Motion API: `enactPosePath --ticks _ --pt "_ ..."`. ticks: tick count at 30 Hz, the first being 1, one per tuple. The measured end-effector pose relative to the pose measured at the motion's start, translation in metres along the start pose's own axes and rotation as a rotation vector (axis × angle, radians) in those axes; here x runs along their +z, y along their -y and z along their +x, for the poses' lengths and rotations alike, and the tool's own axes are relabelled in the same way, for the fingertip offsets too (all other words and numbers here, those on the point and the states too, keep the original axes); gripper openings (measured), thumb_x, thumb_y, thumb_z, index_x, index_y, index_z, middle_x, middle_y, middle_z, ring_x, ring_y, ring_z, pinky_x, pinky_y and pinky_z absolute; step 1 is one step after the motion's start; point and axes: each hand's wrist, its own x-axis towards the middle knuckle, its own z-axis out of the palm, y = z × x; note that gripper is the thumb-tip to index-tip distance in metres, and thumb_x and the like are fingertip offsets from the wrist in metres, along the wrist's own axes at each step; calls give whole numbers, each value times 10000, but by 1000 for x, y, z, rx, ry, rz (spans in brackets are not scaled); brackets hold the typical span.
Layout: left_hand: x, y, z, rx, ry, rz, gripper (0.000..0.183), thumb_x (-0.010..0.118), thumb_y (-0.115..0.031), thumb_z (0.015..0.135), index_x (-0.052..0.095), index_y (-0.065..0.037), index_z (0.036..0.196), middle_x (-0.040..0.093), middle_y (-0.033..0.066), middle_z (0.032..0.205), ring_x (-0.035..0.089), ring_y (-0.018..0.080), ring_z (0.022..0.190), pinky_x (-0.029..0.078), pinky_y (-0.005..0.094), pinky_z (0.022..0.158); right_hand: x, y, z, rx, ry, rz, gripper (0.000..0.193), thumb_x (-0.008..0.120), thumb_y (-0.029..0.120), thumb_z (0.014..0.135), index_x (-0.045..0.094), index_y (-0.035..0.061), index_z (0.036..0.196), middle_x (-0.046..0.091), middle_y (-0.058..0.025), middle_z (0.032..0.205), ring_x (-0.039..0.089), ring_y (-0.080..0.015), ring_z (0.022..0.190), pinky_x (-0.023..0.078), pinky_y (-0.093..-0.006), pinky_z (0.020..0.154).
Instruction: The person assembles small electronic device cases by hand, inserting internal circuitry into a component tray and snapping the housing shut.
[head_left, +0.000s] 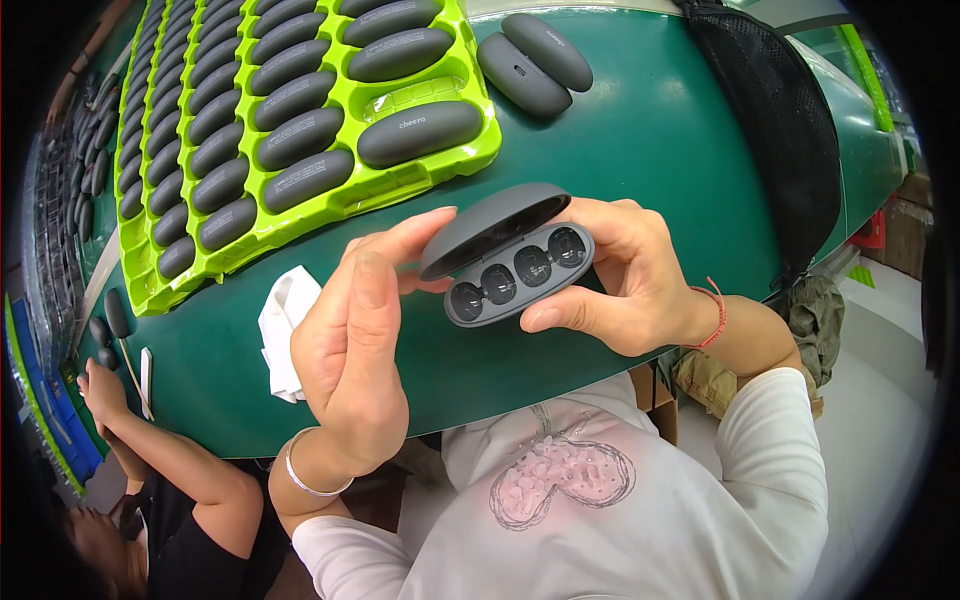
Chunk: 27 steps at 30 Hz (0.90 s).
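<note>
Open case: hanging above the near part of the green table, between the two hands; its lid is standing raised, and its base is tilting with the right end higher, showing four glossy dark wells in a row
Right hand: pinching the right end of the base, thumb pressing on the front wall, fingers curling round behind
Left hand: curving loosely at the left side, thumb standing apart from the lid, other fingers reaching behind and under it; the lid is hiding part of them, so whether they are gripping or merely resting near cannot be told
Wrists: a red cord is circling the right one, a silver bangle the left
Lime tray: lying beyond the left hand, holding rows of closed dark cases; one slot near its right edge is showing bare plastic
Loose cases: two are lying side by side, closed, just right of the tray
White cloth: lying crumpled beside the left hand
Black mesh bag: lying along the right side of the table
Co-worker's hand: resting at the far left, near a white stick
</note>
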Motion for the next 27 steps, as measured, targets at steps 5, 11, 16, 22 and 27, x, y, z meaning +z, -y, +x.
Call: enactPosePath --ticks 5,11,16,22,27 --pt "1 1 -1 25 -31 14 475 312 -251 1067 549 121 1241 606 167 1101 601 222 1010 495 343 874 2 3 1 32 -40 15 321 795 140 813 654 -11 1059 670 -49 820 548 -75 615 468 -229 577" --pt "-3 0 0 150 -72 77 455 322 -250 1060 522 99 1272 621 170 1103 600 219 1011 452 347 928 1 1 1 93 -38 6 243 790 162 824 664 -1 953 625 -26 761 531 -70 602 442 -224 552" --pt "-2 3 2 118 -43 158 374 395 -199 1041 544 50 1278 621 136 1080 559 185 1010 408 295 909 2 3 1 102 -40 32 251 782 166 834 666 -4 978 637 -27 795 543 -67 627 449 -223 568" --pt "5 3 0 50 38 9 319 488 -88 1001 542 50 1283 591 126 1087 558 164 1002 443 284 896 3 3 0 131 -49 102 267 763 162 853 658 -10 1028 651 -30 839 580 -70 707 471 -220 625" --pt "3 5 5 24 77 58 332 636 -14 914 574 65 1231 571 122 1115 601 173 1001 496 274 879 0 11 0 245 -35 204 295 618 272 960 647 -8 1047 625 -30 810 559 -74 689 464 -230 612"
